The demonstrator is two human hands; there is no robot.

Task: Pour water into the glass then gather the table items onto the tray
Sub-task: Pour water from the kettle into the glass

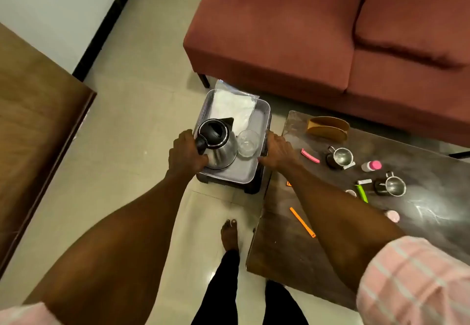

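Note:
A grey plastic tray (264,111) rests on a dark stool (250,188) between the sofa and the table. In it stand a steel kettle with a black lid (217,144), a clear glass (247,143) to its right and a white plastic bag (232,106) at the far end. My left hand (184,154) grips the tray's left edge next to the kettle's handle. My right hand (276,150) grips the tray's right edge.
The dark table (292,248) at right carries two steel mugs (339,158) (391,187), a pink-capped bottle (371,166), a pink clip (310,155), a green lighter (362,193), an orange stick (302,222) and a wooden holder (328,127). A red sofa (305,32) stands behind. Wooden furniture (33,121) is at left.

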